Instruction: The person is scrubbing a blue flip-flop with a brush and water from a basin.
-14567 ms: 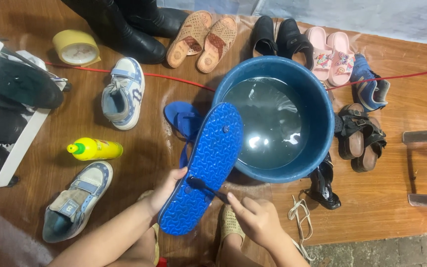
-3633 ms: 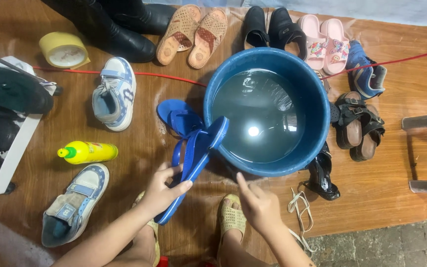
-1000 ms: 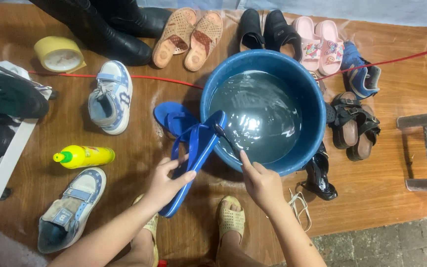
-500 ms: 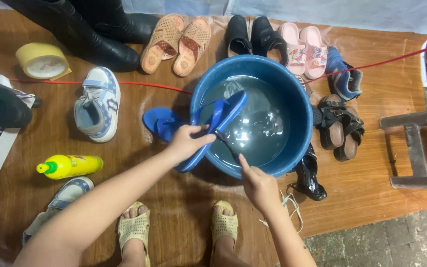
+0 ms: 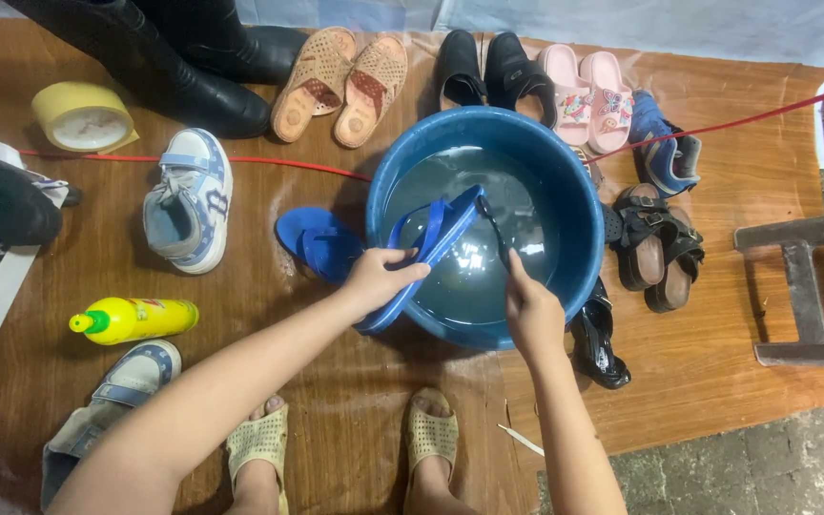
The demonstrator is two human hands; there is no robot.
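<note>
While the left hand clamps its grip around the lower part of a blue flip-flop, the sandal lies tilted across the near-left rim of the blue basin, its far end reaching out over the water. The right hand is closed around the handle of a dark brush, whose head meets the far end of the flip-flop above the water; whether the bristles press on the sole cannot be told. Both forearms enter from the bottom edge, and two feet in pale perforated sandals stand just below the basin on the brown floor covering.

A second blue flip-flop lies flat just left of the basin, touching or nearly touching its wall. Further left are a white and blue sneaker, a yellow bottle with a green cap lying on its side, and another sneaker near the left arm. A roll of yellow tape sits at upper left, beside tall black boots. Along the far edge, from left to right, stand a tan woven pair, black shoes, pink slides and a blue shoe. Dark strapped sandals lie right of the basin, and a black shoe lies near the right wrist. A red cord crosses the floor behind the basin. Part of a wooden stool shows at the right edge.
</note>
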